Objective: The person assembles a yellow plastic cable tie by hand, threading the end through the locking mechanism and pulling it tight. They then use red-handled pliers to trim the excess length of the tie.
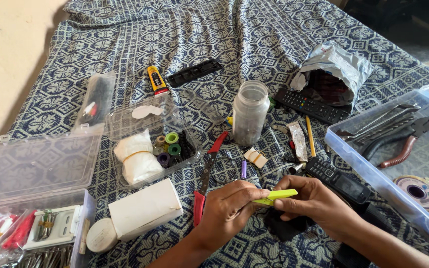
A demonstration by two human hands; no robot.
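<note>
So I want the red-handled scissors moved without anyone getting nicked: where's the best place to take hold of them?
Take the scissors by the red handle end nearest the left hand, coming in from above on the near side. They lie flat on the patterned cloth with the blades pointing away toward the clear jar, so a grip on the handle likely keeps fingers off the edges.

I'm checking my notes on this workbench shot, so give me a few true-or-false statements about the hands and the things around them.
1. Both hands, left hand and right hand, hold the yellow-green tool. True.
2. The clear jar lies on its side. False: it stands upright.
3. The red-handled cutter is in the right hand. False: it lies on the patterned cloth, left of the hands.
4. Pliers lie in the clear tray at right. True.
</note>
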